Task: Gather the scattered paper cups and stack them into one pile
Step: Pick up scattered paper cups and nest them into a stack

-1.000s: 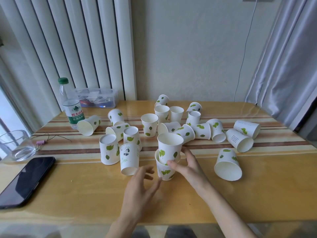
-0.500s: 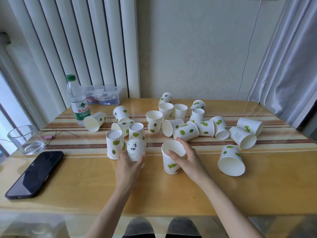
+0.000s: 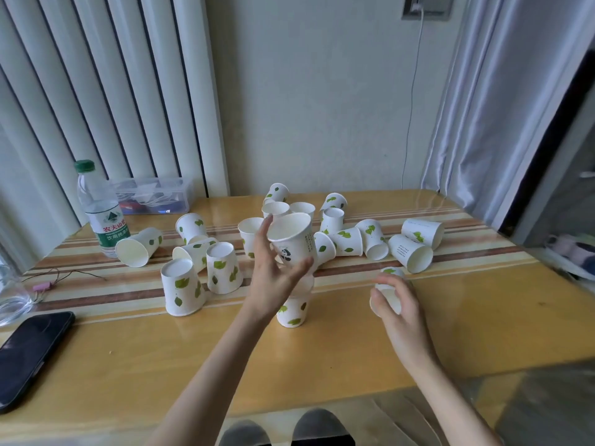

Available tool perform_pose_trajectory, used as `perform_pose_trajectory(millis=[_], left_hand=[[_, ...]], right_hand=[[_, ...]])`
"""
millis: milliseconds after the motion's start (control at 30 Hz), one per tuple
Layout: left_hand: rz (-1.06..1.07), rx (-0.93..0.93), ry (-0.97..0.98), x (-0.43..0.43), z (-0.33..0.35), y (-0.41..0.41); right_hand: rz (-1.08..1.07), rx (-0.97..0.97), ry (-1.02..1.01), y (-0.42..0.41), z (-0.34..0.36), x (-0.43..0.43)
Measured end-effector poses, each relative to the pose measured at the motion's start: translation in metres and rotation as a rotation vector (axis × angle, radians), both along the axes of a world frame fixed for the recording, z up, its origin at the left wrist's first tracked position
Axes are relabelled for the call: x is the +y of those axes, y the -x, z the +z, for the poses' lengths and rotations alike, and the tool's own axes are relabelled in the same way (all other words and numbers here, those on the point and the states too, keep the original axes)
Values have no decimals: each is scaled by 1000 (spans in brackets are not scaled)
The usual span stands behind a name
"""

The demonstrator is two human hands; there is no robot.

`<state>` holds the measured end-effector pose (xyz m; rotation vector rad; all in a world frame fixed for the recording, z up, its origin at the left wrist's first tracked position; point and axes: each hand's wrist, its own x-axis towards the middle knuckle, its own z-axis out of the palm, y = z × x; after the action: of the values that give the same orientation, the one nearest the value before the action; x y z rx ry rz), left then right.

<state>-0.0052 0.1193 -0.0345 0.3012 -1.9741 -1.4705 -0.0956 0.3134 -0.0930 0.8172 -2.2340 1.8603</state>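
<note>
Many white paper cups with green leaf prints lie scattered on the wooden table [image 3: 483, 333]. My left hand [image 3: 273, 278] grips a panda-print cup [image 3: 294, 239], mouth up and tilted, just above the short stack [image 3: 293, 312] near the table's middle. My right hand [image 3: 394, 300] is closed around a leaf-print cup [image 3: 388, 292] lying on its side to the right of the stack. Two upside-down cups [image 3: 183, 289] stand to the left. Several more cups [image 3: 347, 241] lie and stand behind the stack.
A water bottle [image 3: 103, 214] and a clear plastic box [image 3: 154, 196] stand at the back left. A glass [image 3: 11, 297] and a black phone [image 3: 29, 355] sit at the left edge, with a thin cable [image 3: 64, 275] between. Curtains hang at right.
My left hand picked up the panda-print cup, turned it mouth up and brought it over the stack. My right hand left the stack and closed on the fallen cup at right.
</note>
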Motion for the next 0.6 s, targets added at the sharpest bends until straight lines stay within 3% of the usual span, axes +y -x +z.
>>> perform_pose_trajectory(millis=[133, 267, 400, 600], left_hand=[[34, -90, 64, 12, -18, 1], [50, -104, 135, 7, -25, -4], [11, -176, 217, 4, -30, -8], [74, -265, 262, -1, -55, -8]], right_hand=[[-174, -32, 4, 10, -9, 23], [-505, 86, -66, 17, -14, 35], [-511, -48, -328, 28, -29, 27], [-586, -105, -433, 41, -27, 10]])
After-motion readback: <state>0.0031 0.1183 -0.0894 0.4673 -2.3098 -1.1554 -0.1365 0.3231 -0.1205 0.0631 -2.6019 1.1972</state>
